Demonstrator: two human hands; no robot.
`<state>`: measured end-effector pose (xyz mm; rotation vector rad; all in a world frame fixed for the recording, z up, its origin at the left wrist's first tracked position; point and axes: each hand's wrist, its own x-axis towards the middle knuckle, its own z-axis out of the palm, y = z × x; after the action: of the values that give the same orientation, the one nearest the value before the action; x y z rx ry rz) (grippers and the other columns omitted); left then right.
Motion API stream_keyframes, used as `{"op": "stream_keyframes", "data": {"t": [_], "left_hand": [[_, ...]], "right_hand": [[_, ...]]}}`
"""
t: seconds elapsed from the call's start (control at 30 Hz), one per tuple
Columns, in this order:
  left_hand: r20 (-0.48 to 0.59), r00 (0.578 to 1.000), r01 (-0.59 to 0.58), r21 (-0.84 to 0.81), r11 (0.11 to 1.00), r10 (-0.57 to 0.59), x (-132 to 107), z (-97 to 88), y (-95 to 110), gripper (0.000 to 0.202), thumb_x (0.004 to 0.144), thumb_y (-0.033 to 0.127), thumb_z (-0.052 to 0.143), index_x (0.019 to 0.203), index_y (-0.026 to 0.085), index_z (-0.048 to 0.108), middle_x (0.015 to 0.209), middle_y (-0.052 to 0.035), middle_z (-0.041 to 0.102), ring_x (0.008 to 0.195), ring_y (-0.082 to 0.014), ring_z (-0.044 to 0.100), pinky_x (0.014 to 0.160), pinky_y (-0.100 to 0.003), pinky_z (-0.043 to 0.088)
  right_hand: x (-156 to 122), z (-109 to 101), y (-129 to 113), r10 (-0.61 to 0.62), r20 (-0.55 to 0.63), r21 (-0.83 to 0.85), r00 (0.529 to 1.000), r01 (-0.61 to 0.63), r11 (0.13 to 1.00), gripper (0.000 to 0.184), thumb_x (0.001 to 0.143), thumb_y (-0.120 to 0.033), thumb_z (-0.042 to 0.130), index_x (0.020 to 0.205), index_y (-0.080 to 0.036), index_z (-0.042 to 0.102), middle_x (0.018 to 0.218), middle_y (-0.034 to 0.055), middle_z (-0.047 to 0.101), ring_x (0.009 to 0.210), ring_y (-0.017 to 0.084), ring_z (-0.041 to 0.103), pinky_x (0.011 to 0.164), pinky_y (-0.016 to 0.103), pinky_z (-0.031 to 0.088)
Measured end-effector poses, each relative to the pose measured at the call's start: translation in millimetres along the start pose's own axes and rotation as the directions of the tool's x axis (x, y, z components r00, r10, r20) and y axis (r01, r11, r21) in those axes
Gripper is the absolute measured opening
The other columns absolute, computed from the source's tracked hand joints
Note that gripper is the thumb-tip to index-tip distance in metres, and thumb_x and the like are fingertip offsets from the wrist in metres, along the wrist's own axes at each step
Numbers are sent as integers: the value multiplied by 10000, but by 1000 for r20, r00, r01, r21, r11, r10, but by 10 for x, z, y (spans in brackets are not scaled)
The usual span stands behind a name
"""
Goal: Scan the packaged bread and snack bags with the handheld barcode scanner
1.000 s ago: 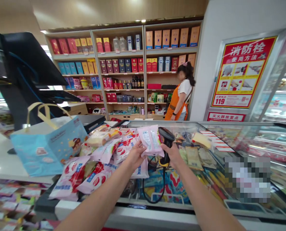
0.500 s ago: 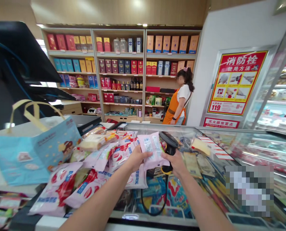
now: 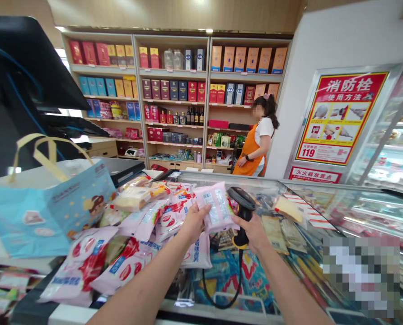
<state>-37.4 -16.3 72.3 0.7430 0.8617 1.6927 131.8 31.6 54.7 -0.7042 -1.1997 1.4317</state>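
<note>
My left hand (image 3: 195,222) grips a pale pink snack packet (image 3: 215,205) by its left side, with the printed back turned toward me. A black barcode scanner (image 3: 244,212) with a yellow trim is held in my right hand (image 3: 255,231), its head close to the packet's right edge. The fingertips of my right hand are at the packet's lower right corner; whether they press on it I cannot tell. Below and to the left, several pink and red snack packets (image 3: 77,266) lie heaped on the glass-topped freezer (image 3: 184,293).
A light blue bag (image 3: 28,212) with cream handles stands at the left, below a black monitor (image 3: 35,67). The scanner's cable (image 3: 206,289) loops over the glass. A person in an orange apron (image 3: 250,149) stands by shelves of boxes (image 3: 171,90). A bread package (image 3: 286,207) lies at right.
The view has shifted slightly. The packet and scanner are a little farther apart, with the packet tilted more. The person in the apron has moved an arm forward.
</note>
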Motion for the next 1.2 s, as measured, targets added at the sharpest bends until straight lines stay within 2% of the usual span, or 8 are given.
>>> {"op": "stream_keyframes", "data": {"t": [0.17, 0.3, 0.53, 0.77, 0.83, 0.97, 1.07, 1.2], "left_hand": [[-130, 982, -162, -227, 960, 135, 53, 206, -168, 430, 716, 200, 733, 1121, 192, 589, 1017, -67, 725, 962, -225, 688, 872, -362, 549], [-20, 997, -78, -232, 969, 76, -47, 294, -193, 382, 721, 189, 721, 1086, 171, 610, 984, -79, 729, 939, -228, 688, 863, -352, 541], [417, 861, 215, 220, 952, -291, 63, -86, 730, 568, 762, 614, 598, 1043, 125, 655, 849, -133, 730, 723, -233, 692, 633, -319, 534], [359, 718, -70, 890, 451, -596, 328, 116, 790, 257, 439, 198, 853, 632, 179, 684, 573, 26, 655, 514, -140, 572, 506, -215, 415], [326, 796, -57, 879, 473, -511, 404, 52, 732, 238, 438, 188, 836, 599, 172, 662, 566, 31, 646, 527, -146, 576, 520, -220, 420], [-6, 1000, 14, 585, 811, -13, 623, -157, 555, 248, 548, 225, 776, 748, 164, 641, 707, -20, 693, 642, -178, 634, 606, -263, 481], [-246, 927, -194, 329, 924, 282, 785, -200, 307, 301, 610, 181, 723, 891, 192, 616, 858, -41, 713, 756, -182, 661, 701, -295, 514], [-219, 892, -367, 160, 916, 395, 905, -191, -18, 302, 640, 180, 688, 931, 198, 609, 971, -49, 712, 923, -193, 662, 869, -331, 502]], "right_hand": [[-14, 77, 42, 48, -40, 82, 998, -44, 996, 487, 463, -347, 891, 826, -174, 616, 657, -17, 660, 443, 113, 540, 415, 252, 484], [-21, 128, 64, 92, -14, 255, 996, -85, 963, 525, 450, -313, 888, 882, -171, 626, 591, -23, 650, 413, 126, 540, 393, 259, 481], [22, -148, -141, 199, 187, 245, 962, -242, 939, 482, 426, -199, 861, 869, -167, 673, 568, -5, 677, 393, 133, 552, 372, 234, 447], [-9, -114, -121, 354, 349, -20, 868, -370, 929, 419, 433, -278, 870, 761, -145, 645, 540, 1, 657, 393, 120, 544, 370, 220, 438], [38, -107, -113, 274, 188, 63, 943, -290, 955, 426, 465, -321, 869, 775, -168, 621, 542, -16, 646, 418, 133, 565, 378, 224, 442], [85, -131, -160, 65, -64, 197, 996, -51, 979, 429, 529, -398, 844, 806, -195, 587, 587, -21, 653, 423, 121, 552, 375, 218, 424], [24, -100, -166, 11, 49, 117, 999, -16, 993, 379, 602, -444, 795, 796, -184, 601, 589, -7, 650, 376, 96, 485, 362, 226, 404], [-9, 28, -111, 30, 162, -112, 986, -12, 994, 347, 611, -443, 776, 745, -177, 598, 500, -25, 587, 336, 96, 448, 346, 235, 379]]}}
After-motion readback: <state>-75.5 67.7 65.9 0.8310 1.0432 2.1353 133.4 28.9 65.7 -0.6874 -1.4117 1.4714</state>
